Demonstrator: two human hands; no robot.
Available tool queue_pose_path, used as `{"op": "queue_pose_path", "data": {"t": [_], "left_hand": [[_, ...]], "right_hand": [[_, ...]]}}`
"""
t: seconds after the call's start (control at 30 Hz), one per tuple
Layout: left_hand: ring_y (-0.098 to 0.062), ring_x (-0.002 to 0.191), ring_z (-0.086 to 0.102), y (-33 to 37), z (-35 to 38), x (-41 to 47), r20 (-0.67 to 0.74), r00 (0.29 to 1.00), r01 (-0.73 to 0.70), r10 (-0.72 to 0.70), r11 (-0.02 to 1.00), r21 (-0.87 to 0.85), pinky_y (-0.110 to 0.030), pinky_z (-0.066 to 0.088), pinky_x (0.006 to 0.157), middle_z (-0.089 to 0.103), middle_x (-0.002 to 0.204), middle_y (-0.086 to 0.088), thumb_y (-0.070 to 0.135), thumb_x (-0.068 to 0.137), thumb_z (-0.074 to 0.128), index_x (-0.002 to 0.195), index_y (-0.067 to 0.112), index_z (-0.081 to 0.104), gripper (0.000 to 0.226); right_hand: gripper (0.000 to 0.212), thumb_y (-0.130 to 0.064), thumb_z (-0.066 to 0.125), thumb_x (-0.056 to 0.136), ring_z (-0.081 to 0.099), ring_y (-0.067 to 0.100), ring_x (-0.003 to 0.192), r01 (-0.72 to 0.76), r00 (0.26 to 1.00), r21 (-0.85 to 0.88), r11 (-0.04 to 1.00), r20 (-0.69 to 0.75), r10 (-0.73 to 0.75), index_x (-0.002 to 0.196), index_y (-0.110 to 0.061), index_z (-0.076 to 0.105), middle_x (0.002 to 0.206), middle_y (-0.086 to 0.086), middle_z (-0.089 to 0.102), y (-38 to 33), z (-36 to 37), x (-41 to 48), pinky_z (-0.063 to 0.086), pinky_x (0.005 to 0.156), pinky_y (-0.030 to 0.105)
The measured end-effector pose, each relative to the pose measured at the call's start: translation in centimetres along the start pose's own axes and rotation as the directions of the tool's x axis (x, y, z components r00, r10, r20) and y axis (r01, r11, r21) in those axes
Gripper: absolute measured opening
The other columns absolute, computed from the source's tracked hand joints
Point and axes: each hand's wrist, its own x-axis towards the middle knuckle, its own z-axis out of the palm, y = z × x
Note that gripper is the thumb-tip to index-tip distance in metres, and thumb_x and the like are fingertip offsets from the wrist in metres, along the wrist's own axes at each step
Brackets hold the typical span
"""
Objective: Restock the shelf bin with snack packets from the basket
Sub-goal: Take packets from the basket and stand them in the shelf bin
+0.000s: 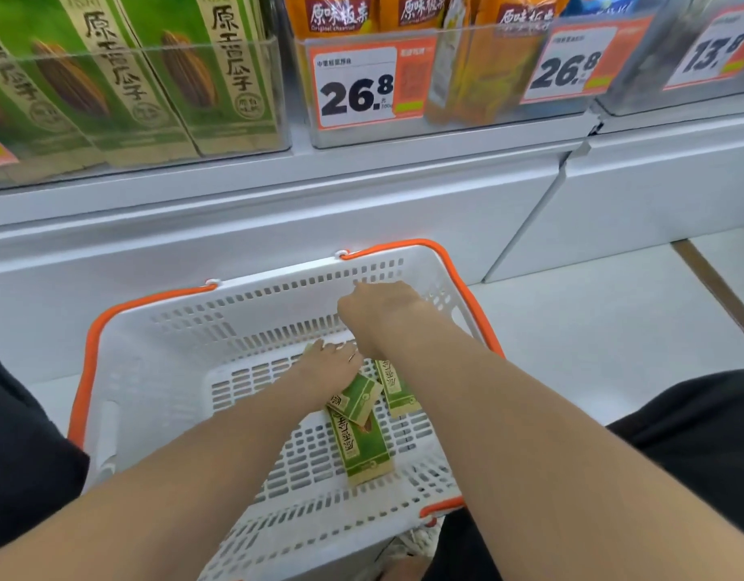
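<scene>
Here, one white basket [160, 362] with orange handles stands on the floor [571, 329] against the shelf base, at 6 o'clock of the view.

Contents: three green snack packets [364, 446], lying loose on the basket bottom just right of its centre, two of them overlapping.

Left hand [328, 366]: inside the basket, fingers fairly straight and spread, resting on the far end of the packets, nothing gripped.

Right hand [378, 312]: at 12 o'clock of the left, by the far wall, wrist bent down; its fingers are hidden, so its hold cannot be told.

Shelf bin [143, 52]: clear-fronted, at 10 o'clock, with upright green stocked packets [219, 86] of the same design.

Adjoining bin, at 12 o'clock: orange packets [332, 14], price label [355, 88] reading 26.8.
</scene>
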Motion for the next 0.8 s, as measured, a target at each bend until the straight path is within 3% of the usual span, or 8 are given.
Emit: {"op": "queue_pose_path", "data": {"t": [0.1,0.23,0.33,0.43,0.53,0.6,0.7,0.8], "left_hand": [[-0.028,0.110,0.059,-1.4,-0.1,-0.7,0.013,1.000,0.030,-0.028,0.982,-0.185,-0.044,0.052,0.094,0.049,0.135,-0.007,0.038,0.076,0.086,0.144,0.013,0.037,0.087],[-0.019,0.089,0.060,-3.4,-1.3,-3.3,-0.107,0.977,0.108,-0.185,0.860,-0.499,-0.044,0.059,0.077,0.049,0.112,0.000,0.079,0.067,0.066,0.129,0.019,0.036,0.092],[-0.017,0.076,0.058,-4.3,-3.1,-6.2,-0.257,0.912,0.063,-0.320,0.729,-0.682,-0.044,0.056,0.066,0.044,0.102,0.003,0.066,0.068,0.068,0.106,0.024,0.034,0.066],[-0.018,0.070,0.065,-4.8,-4.6,-9.0,-0.362,0.811,-0.010,-0.460,0.607,-0.794,-0.050,0.058,0.062,0.037,0.105,0.004,0.058,0.070,0.069,0.105,0.024,0.030,0.062],[-0.021,0.064,0.071,-5.5,-5.7,-11.9,-0.380,0.768,-0.163,-0.516,0.416,-0.894,-0.049,0.060,0.054,0.047,0.110,0.000,0.053,0.077,0.075,0.108,0.026,0.029,0.062],[-0.020,0.074,0.071,-6.1,-6.5,-13.7,-0.404,0.725,-0.245,-0.558,0.339,-0.908,-0.045,0.060,0.062,0.057,0.106,-0.004,0.060,0.085,0.069,0.113,0.024,0.033,0.058],[-0.017,0.089,0.058,-6.8,-8.1,-15.6,-0.496,0.523,-0.286,-0.694,0.405,-0.868,-0.037,0.042,0.076,0.058,0.096,-0.001,0.062,0.103,0.038,0.103,0.018,0.052,0.046],[-0.014,0.074,0.054,-7.5,-10.3,-17.4,-0.433,0.344,-0.364,-0.833,0.307,-0.880,-0.033,0.037,0.066,0.059,0.080,0.001,0.041,0.115,0.027,0.085,0.019,0.055,0.047]], "right_hand": [[0.033,-0.008,0.061,0.097,0.051,0.024,0.093,-0.023,0.999,0.018,1.000,0.041,0.022,0.130,-0.013,0.057,0.108,0.003,0.054,0.1,-0.3,-0.1,0.040,0.078,0.036],[0.036,-0.003,0.054,0.099,0.055,0.028,0.103,-0.097,0.995,0.118,0.988,0.025,0.094,0.134,-0.010,0.055,0.118,0.007,0.057,-0.2,-1.5,-0.3,0.045,0.084,0.039],[0.032,-0.008,0.056,0.098,0.061,0.032,0.117,-0.212,0.968,0.259,0.942,-0.076,0.239,0.131,-0.009,0.057,0.128,0.012,0.060,-0.5,-2.5,-0.2,0.048,0.084,0.040],[0.029,-0.027,0.077,0.090,0.066,0.029,0.099,-0.240,0.935,0.452,0.859,-0.130,0.330,0.101,-0.009,0.056,0.099,0.010,0.062,-0.5,-3.8,-0.4,0.049,0.074,0.034],[0.032,-0.018,0.086,0.082,0.077,0.026,0.077,-0.089,0.961,0.776,0.625,-0.098,0.259,0.104,-0.007,0.064,0.091,0.014,0.073,-0.7,-4.9,-1.2,0.065,0.072,0.041],[0.030,-0.007,0.080,0.083,0.077,0.026,0.074,0.031,0.947,0.854,0.519,-0.192,0.258,0.108,-0.014,0.065,0.094,0.014,0.073,-1.3,-5.4,-1.7,0.065,0.070,0.044],[0.031,-0.007,0.072,0.086,0.072,0.025,0.076,0.190,0.871,0.846,0.498,-0.379,0.311,0.112,-0.020,0.060,0.096,0.009,0.073,-2.6,-6.2,-2.2,0.062,0.067,0.041],[0.047,-0.001,0.071,0.090,0.071,0.019,0.075,0.429,0.772,0.867,0.253,-0.497,0.396,0.125,-0.026,0.052,0.101,0.008,0.072,-4.8,-7.7,-2.7,0.055,0.058,0.030]]}}
